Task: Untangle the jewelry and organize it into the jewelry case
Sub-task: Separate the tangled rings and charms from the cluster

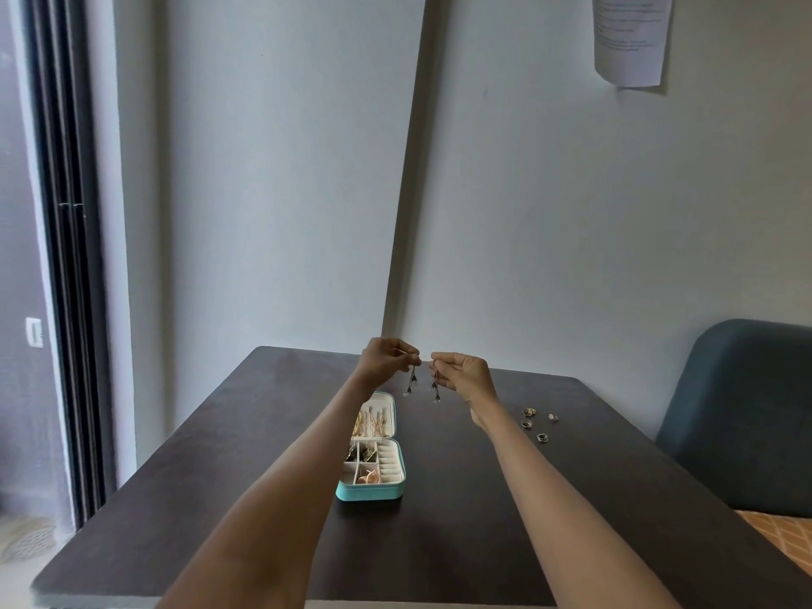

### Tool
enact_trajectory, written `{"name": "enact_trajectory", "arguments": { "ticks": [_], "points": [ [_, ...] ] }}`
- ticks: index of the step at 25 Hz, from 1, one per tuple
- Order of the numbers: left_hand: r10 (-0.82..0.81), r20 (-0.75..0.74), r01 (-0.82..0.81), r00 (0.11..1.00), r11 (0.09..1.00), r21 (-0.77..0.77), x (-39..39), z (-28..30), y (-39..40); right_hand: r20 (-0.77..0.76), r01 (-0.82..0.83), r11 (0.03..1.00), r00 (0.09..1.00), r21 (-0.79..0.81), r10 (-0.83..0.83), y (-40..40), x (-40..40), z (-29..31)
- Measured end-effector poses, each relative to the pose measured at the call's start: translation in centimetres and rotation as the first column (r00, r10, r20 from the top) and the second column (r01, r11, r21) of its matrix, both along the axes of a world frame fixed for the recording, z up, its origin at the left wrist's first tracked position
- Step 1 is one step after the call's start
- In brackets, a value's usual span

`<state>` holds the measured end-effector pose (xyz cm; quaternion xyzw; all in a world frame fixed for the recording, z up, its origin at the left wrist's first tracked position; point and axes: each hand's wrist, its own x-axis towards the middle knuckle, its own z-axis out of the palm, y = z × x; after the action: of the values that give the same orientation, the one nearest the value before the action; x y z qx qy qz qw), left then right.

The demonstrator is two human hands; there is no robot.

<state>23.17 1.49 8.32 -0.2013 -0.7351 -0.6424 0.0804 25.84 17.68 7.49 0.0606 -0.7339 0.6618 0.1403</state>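
- Turquoise jewelry case [371, 492] lies open on the dark surface [571, 498], below and nearer the person than both hands; its lid [373, 417] is folded back flat.
- Left hand [386, 358]: grip pinched on the top of one drop earring [411, 382], which hangs free beneath the fingers.
- Right hand [465, 373]: grip pinched on a second drop earring [435, 386], likewise hanging straight down.
- Both earrings hang just beside one another with a visible gap; judged separated, though a fine link between them cannot be ruled out at this size.
- Done, as judged: several compartments hold pieces, a pinkish item [369, 476] sits in the near one, and chains [371, 424] lie against the lid.
- Outstanding: both earrings are above the surface, not yet in the case.
- Outstanding: four rings [537, 421] lie loose on the surface, below and to the right of the right grip, well apart from the case. The ring rolls [389, 465] appear unfilled.
- Assessment: task well advanced, not complete.
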Motion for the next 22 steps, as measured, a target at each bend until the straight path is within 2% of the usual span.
{"name": "enact_trajectory", "arguments": {
  "ticks": [4,10,17,22],
  "points": [
    [-0.029,0.004,0.029,1.0,1.0,0.001,-0.1,-0.2,-0.2,-0.002,0.053,0.988,0.999,0.145,-0.053,0.5,-0.1,0.1],
    [-0.054,-0.008,0.054,0.999,0.998,-0.012,-0.1,-0.3,-0.5,-0.01,0.07,0.982,0.998,0.173,-0.069,0.9,0.1,0.1],
    [-0.02,0.003,0.02,1.0,0.999,-0.05,0.4,-0.4,-1.2,0.006,0.062,0.989,0.998,0.132,-0.063,0.8,0.3,-0.8],
    [-0.061,0.087,0.06,0.994,0.998,0.018,3.1,-0.4,-3.2,0.076,0.013,1.0,0.997,0.013,-0.014,-1.9,1.4,-0.9]
  ]
}}
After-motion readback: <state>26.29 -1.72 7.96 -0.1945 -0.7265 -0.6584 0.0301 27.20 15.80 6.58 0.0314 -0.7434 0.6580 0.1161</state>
